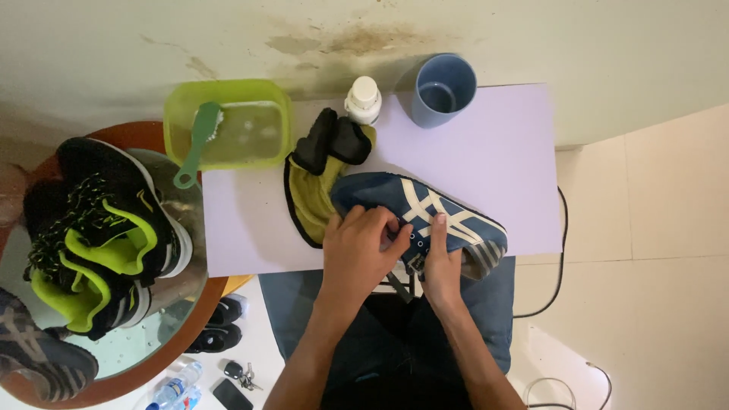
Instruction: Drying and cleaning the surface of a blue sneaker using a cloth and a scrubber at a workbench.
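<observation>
A blue sneaker (448, 216) with white stripes lies on its side on a pale lilac board (501, 152), toe to the right. My left hand (357, 250) grips the shoe's opening near the lace eyelets. My right hand (442, 262) pinches the lace area and the grey lace (402, 285) that hangs down toward my lap. A yellow-green cloth with black trim (311, 197) lies just left of the shoe, partly under its heel.
A green tub of cloudy water (228, 125) holds a green brush (199, 140). A white bottle (363, 99) and a blue cup (443, 87) stand at the back. Black and lime sneakers (99, 228) sit in a metal bowl on a round table, left. Keys and a phone lie on the floor.
</observation>
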